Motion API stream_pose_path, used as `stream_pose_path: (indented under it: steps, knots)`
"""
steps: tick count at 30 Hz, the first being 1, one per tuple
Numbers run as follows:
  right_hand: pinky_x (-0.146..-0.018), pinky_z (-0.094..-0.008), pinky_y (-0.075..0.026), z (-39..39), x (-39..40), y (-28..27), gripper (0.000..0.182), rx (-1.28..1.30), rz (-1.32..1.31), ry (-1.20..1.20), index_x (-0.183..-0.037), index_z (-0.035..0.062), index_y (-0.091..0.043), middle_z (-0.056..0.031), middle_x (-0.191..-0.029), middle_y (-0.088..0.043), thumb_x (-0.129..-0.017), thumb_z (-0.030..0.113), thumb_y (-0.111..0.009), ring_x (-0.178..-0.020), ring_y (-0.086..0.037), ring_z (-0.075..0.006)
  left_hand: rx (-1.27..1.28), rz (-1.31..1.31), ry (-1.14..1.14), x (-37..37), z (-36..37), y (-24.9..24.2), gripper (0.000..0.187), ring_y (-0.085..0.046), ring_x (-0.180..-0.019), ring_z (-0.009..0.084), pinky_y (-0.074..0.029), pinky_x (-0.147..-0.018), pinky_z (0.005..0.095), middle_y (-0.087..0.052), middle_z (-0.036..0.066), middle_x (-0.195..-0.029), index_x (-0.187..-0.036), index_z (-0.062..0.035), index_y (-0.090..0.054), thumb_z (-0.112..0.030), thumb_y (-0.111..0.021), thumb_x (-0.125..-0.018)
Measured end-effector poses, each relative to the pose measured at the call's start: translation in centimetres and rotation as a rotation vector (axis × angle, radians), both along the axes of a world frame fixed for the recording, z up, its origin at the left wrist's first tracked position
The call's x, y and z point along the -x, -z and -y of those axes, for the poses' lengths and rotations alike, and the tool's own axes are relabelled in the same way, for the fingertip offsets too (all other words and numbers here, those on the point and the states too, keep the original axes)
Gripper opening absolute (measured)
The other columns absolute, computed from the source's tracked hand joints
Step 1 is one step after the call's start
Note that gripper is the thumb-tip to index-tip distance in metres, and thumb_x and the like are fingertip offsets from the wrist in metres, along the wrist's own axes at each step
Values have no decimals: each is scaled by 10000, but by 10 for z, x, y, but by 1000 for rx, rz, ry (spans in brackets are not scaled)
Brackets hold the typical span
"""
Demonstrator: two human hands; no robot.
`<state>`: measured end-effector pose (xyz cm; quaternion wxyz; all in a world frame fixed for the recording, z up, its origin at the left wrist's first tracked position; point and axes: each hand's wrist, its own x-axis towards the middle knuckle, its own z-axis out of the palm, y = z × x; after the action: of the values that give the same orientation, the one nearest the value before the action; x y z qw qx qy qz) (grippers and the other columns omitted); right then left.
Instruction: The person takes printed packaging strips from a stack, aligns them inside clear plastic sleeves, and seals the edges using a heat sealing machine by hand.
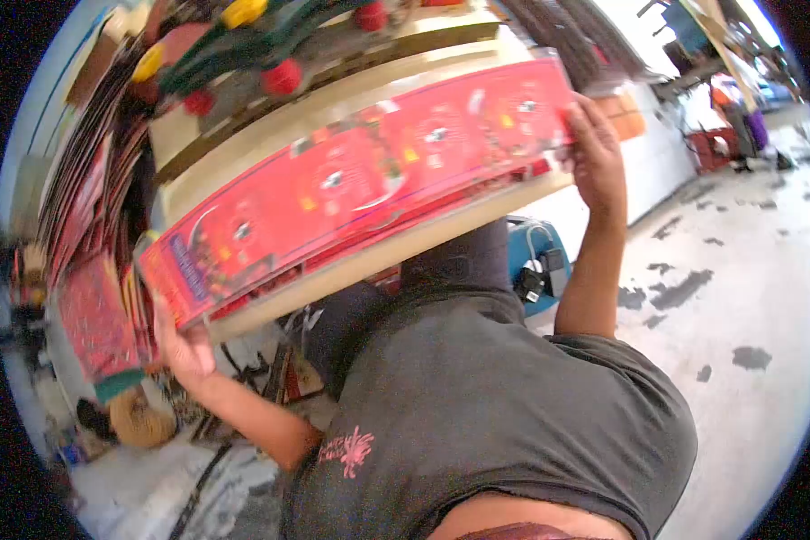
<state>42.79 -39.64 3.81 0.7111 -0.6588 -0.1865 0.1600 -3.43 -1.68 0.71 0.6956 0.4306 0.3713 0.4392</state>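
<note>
A long red printed sheet [369,175], with repeated pictures and lettering, stretches at a slant across the view. My left hand [185,349] grips its lower left end, thumb near the blue lettered patch. At the upper right corner, the fingers of my right hand [596,148] are closed round the sheet's edge. More red printed material shows just under its front edge. Below lies a pale wooden tabletop [378,225], partly hidden by the sheet.
Dark green frames with red knobs [282,77] and yellow parts stand behind the sheet. Stacked sheets [90,180] lean at the left, by a loose red printed sheet [97,310]. A blue container [540,261] with black plugs sits right of my legs. The pale floor [693,261] has dark patches.
</note>
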Motion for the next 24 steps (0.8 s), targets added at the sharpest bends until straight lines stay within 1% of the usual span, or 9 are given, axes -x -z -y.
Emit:
stream_pose_path:
  steps: [1,3,7,10,13,16,20,22,24]
  knots:
    - [-523,-207,-483,1,2,-1,427,-46,-19,-61,-1331,-25,-597,-34,-958,-696,-1021,265,-638,-652,-607,-58,-3,57,23,-9,2,-2,547,-611,-1198,190,-518,-1004,364,-616,105,-1386,-1420,24,-525,-252,-702,-981]
    - [-484,-215,-467,7,2,-8,467,75,45,-119,-1380,-35,-564,-32,-884,-695,-1012,240,-649,-645,-614,-62,-52,34,-48,-25,7,-13,545,-609,-1188,183,-521,-980,353,-623,99,-1368,-1425,16,-520,-272,-688,-994]
    - [-449,-208,-438,17,6,-16,514,98,49,-192,-1425,-33,-528,-25,-779,-675,-997,212,-671,-602,-603,-68,-118,-39,-33,-17,-6,-14,501,-630,-1123,165,-530,-922,333,-653,83,-1301,-1393,-12,-547,-301,-676,-1004]
    - [-417,-195,-400,14,9,-16,540,79,15,-178,-1442,-36,-510,-3,-689,-635,-992,206,-685,-509,-553,-50,-113,-160,-53,-17,-11,-15,456,-644,-1015,125,-528,-825,297,-676,47,-1211,-1346,-40,-573,-327,-673,-1007]
    - [-420,-195,-400,12,8,-12,556,-3,8,-196,-1448,-43,-501,-8,-686,-638,-988,206,-690,-512,-558,-53,-133,-248,-128,-21,-4,-16,376,-626,-732,100,-493,-603,245,-696,26,-996,-1225,-50,-606,-350,-670,-1008]
    - [-434,-199,-413,9,8,-16,561,-10,0,-195,-1449,-51,-496,-14,-692,-647,-987,202,-691,-522,-573,-59,-157,-233,-140,-29,3,-21,338,-614,-658,107,-476,-551,232,-695,33,-933,-1187,-54,-611,-341,-661,-1015]
    - [-463,-196,-435,3,6,-11,565,-36,29,-169,-1446,-65,-492,-28,-708,-666,-989,205,-686,-533,-591,-64,-163,-197,-162,-21,-4,-10,320,-613,-657,104,-479,-552,233,-695,29,-927,-1184,-54,-612,-323,-658,-1018]
    - [-489,-201,-465,0,7,-8,459,-133,-18,-136,-1341,-69,-564,-46,-735,-690,-1001,220,-673,-549,-614,-74,-150,-132,-32,-9,-10,-5,352,-628,-756,111,-497,-612,250,-698,42,-1028,-1250,-49,-601,-306,-661,-1017]
    - [-502,-206,-483,-8,9,2,387,-224,-101,-102,-1262,-53,-589,-61,-747,-700,-1008,228,-665,-564,-629,-85,-156,-134,-118,-7,-8,5,387,-628,-818,114,-499,-646,259,-689,45,-1093,-1295,-47,-585,-307,-660,-1018]
